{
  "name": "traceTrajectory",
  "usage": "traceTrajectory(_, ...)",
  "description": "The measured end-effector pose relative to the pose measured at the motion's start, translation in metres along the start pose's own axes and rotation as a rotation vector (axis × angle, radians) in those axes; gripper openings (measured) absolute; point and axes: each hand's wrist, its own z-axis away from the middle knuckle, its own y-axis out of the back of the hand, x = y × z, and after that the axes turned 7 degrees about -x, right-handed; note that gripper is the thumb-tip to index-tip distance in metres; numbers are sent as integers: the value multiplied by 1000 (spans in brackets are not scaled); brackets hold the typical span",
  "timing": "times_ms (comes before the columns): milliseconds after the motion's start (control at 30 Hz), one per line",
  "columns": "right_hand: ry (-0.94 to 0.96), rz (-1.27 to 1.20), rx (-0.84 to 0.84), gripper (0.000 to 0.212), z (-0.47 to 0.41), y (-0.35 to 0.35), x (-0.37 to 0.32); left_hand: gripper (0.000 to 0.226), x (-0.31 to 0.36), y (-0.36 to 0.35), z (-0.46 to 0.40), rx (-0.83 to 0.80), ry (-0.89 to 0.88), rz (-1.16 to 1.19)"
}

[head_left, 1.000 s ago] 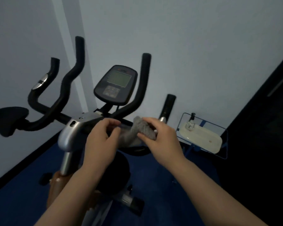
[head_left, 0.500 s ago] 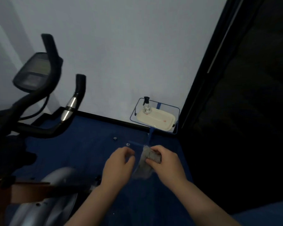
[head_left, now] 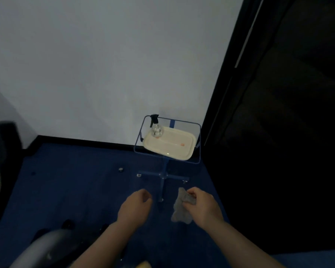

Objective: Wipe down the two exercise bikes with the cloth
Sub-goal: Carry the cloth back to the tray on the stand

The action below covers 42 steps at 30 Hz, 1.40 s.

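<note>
My right hand [head_left: 203,207] grips a crumpled grey cloth [head_left: 180,208] that hangs down over the blue floor. My left hand [head_left: 134,206] is beside it, apart from the cloth, fingers curled and holding nothing. Only parts of one exercise bike show: a blurred black handlebar [head_left: 6,144] at the left edge and a silver-grey body [head_left: 45,248] at the bottom left. Both hands are away from the bike.
A blue wire-frame stand [head_left: 163,171] on a cross base is straight ahead by the white wall. It bears a cream tray [head_left: 174,149] with a clear spray bottle [head_left: 156,128] in its back left corner. A dark doorway [head_left: 278,132] fills the right side.
The view has swung right, off the bike and toward the stand. My hands came off the bike's handlebar. My left hand has let go of the cloth, which now hangs from my right hand alone.
</note>
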Motion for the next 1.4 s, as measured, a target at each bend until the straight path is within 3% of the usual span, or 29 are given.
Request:
traceTrajectory(200,-45,7,-12,13,-69,18,-11,21,36,8,-73,-126,15,-33)
traceTrajectory(533,-157,-24,-83,17,-248,57,-12,20,60,23,-194,-89,166,-8)
traceTrajectory(733,-43,21,-51,18,-349,66,-24,22,79,24,-268,-54,255,33)
traceTrajectory(867,101,121,22,31,-396,47,-27,22,88,19,-304,-26,273,63)
traceTrajectory(967,151,256,0,38,-421,29,-14,19,82,12,-319,-17,282,84)
traceTrajectory(1200,-42,406,-368,33,-442,6,14,17,53,2,-317,-41,356,128)
traceTrajectory(1400,-39,414,-328,42,-420,14,8,18,40,12,-292,-32,349,107)
